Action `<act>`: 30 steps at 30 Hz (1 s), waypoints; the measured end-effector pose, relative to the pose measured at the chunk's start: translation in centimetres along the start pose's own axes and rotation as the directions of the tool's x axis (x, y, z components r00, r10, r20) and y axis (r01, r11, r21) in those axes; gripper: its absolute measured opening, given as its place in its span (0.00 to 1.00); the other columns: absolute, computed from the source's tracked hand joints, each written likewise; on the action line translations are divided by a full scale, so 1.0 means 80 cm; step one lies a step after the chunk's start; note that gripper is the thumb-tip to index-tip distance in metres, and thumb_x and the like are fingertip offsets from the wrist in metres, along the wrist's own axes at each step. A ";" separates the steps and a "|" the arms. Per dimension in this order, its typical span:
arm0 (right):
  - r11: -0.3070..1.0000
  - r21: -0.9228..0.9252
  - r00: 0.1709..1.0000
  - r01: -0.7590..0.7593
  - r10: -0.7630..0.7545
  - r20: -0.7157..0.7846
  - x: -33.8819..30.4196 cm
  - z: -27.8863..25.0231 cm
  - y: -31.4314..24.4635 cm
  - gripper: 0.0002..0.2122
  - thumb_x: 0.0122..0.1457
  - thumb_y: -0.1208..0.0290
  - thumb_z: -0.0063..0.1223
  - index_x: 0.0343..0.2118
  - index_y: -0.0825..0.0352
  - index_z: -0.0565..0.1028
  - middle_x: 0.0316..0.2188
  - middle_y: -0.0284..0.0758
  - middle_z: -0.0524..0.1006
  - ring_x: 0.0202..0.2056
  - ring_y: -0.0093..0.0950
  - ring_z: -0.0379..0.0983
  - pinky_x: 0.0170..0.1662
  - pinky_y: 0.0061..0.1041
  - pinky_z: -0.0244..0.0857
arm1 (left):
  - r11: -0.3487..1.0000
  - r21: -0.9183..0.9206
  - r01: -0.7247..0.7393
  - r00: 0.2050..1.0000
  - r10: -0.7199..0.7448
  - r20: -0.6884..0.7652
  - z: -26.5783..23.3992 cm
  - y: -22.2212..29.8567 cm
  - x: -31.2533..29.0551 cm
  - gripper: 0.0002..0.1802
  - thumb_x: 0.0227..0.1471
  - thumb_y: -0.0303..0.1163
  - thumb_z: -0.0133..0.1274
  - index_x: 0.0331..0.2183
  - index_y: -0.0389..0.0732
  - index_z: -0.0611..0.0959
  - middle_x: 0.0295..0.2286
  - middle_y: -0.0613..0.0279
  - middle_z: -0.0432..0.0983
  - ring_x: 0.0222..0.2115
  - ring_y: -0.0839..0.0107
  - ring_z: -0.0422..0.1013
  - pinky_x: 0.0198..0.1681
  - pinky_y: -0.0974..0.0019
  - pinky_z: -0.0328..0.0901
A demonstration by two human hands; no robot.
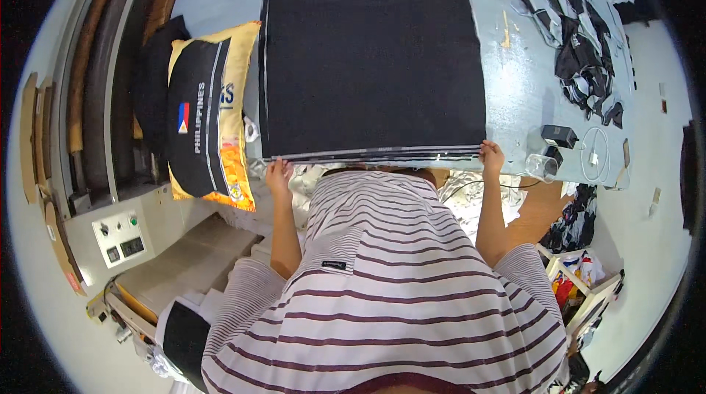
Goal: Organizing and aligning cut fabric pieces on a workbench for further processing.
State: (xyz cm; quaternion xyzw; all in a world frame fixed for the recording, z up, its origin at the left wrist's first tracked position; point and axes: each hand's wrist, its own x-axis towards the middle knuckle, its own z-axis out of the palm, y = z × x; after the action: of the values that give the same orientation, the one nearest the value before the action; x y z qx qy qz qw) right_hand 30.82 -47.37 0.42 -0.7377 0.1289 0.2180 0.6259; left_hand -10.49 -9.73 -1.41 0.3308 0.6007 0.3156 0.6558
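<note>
A stack of black cut fabric panels (371,56), shaped like a sleeveless shirt body, lies flat on the pale blue table with its neck end far from me. Several layered edges with pale stripes show along the near hem (382,153). My left hand (279,177) pinches the near left corner of the fabric. At the near right corner, my right hand (492,156) grips the same hem between thumb and fingers. Both forearms reach forward on either side of my striped shirt, and the hem is stretched straight between the hands.
Left of the panels lies a yellow-and-orange cushion-shaped bundle (234,122) with black fabric (195,111) over it. Black scraps (585,59) spread at the far right. A black adapter (559,136), white cable (594,155) and clear cup (540,167) sit near the right edge. A control panel (119,236) stands at left.
</note>
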 end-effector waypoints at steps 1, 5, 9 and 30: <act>1.000 0.019 1.000 0.018 -0.017 -0.023 -0.002 -0.004 0.004 0.07 0.46 0.79 0.46 0.31 0.69 0.70 0.18 0.29 0.69 0.17 0.18 0.64 0.19 0.13 0.60 | 0.998 0.061 -0.014 0.999 0.015 -0.028 -0.004 -0.003 -0.002 0.10 0.46 0.34 0.49 0.32 0.41 0.70 0.28 0.61 0.71 0.29 0.71 0.69 0.28 0.70 0.64; 0.822 -0.520 0.962 0.232 -0.272 -0.001 0.006 -0.015 0.025 0.06 0.47 0.74 0.47 0.27 0.65 0.76 0.16 0.30 0.73 0.16 0.17 0.64 0.18 0.16 0.56 | 0.945 0.316 -0.079 0.994 0.099 -0.046 -0.027 -0.003 -0.001 0.15 0.46 0.35 0.47 0.37 0.38 0.70 0.34 0.62 0.69 0.34 0.67 0.67 0.33 0.67 0.62; 0.780 -0.600 0.943 0.178 -0.310 -0.122 0.012 -0.033 0.037 0.08 0.45 0.67 0.49 0.25 0.63 0.77 0.15 0.34 0.74 0.18 0.23 0.69 0.23 0.23 0.60 | 0.049 0.882 -0.469 0.490 0.845 0.214 0.094 0.039 -0.043 0.21 0.45 0.35 0.45 0.41 0.33 0.68 0.40 0.44 0.61 0.43 0.50 0.58 0.46 0.53 0.53; 0.950 0.280 0.968 0.135 -0.066 -0.242 0.373 -0.093 -0.221 0.25 0.45 0.68 0.49 0.49 0.65 0.61 0.46 0.36 0.63 0.46 0.30 0.58 0.43 0.28 0.53 | -0.302 0.380 -0.874 0.429 -0.113 0.896 0.589 -0.117 -0.245 0.43 0.33 0.43 0.58 0.51 0.46 0.57 0.54 0.55 0.40 0.54 0.52 0.40 0.49 0.39 0.42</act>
State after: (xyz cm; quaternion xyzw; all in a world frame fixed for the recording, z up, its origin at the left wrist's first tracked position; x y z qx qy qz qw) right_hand 66.24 -48.95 2.27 -0.6621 0.1934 0.0774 0.7199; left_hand 35.09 -33.66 5.12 0.9683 0.1414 -0.1240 0.1644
